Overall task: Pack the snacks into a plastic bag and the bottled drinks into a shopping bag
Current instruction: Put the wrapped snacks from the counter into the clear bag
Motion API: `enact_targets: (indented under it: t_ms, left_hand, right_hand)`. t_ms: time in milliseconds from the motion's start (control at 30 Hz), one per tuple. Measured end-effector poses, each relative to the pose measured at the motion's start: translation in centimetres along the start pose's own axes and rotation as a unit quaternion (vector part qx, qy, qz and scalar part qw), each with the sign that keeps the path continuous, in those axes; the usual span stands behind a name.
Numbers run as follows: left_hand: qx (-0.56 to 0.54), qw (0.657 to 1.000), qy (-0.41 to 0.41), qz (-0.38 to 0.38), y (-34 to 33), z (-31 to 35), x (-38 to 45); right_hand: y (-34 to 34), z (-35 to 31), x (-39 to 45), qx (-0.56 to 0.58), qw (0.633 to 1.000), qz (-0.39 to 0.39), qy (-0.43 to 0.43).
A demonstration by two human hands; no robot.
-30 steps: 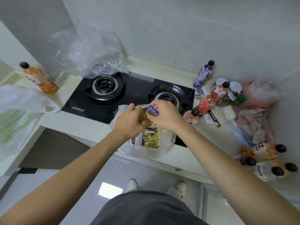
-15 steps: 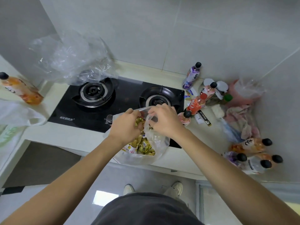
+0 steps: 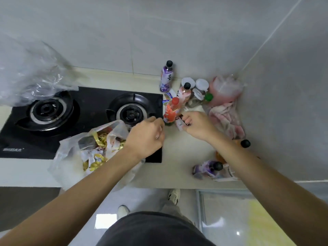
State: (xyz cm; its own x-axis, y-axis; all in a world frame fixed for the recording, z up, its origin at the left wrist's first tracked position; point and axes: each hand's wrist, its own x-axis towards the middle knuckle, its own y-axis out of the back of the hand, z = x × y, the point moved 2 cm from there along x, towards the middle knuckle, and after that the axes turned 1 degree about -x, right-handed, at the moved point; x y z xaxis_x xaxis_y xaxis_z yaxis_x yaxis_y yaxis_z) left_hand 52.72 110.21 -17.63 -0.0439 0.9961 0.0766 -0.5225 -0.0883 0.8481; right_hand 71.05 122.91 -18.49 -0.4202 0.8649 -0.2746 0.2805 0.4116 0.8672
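A clear plastic bag full of gold and white snack packets lies on the stove's front edge, its mouth open. My left hand hovers just right of it with curled fingers; what is under them is hidden. My right hand pinches small snack packets on the counter, beside the orange-red bottle. A pink bottle and a purple bottle stand behind it. More bottles lie near my right forearm, one of them purple.
A black two-burner stove fills the left counter, with a big crumpled clear bag at its back left. White-lidded jars, a pink bag and a pink cloth crowd the corner. The counter edge runs below.
Both hands left the snack bag's mouth and moved right toward the standing bottles. My right hand has closed on small packets there. The bag now lies slack with its mouth open.
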Motion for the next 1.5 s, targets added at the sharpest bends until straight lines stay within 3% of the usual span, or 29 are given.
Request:
enact_targets:
  t_ms: [267,467,1000,1333,1500]
  left_hand:
    - [0.003,0.983,0.104,-0.150,-13.6,2.8,7.5]
    - [-0.016,0.963,0.194,-0.187,-20.5,1.1,13.1]
    - [0.060,0.964,0.190,-0.175,-25.1,1.3,11.9]
    - [0.094,0.967,0.145,-0.185,-25.7,2.7,6.3]
    - [0.081,0.982,0.142,-0.095,-25.1,1.7,5.1]
  right_hand:
    - [-1.9,9.0,7.6,-0.074,0.989,-0.129,-0.010]
    - [-6.2,13.5,12.1,-0.098,0.973,-0.206,-0.009]
    - [-9.0,16.1,12.3,-0.163,0.972,-0.147,0.087]
    - [-10.4,16.0,9.5,-0.114,0.991,-0.063,0.027]
    - [-11.2,15.5,10.1,-0.045,0.998,-0.043,-0.022]
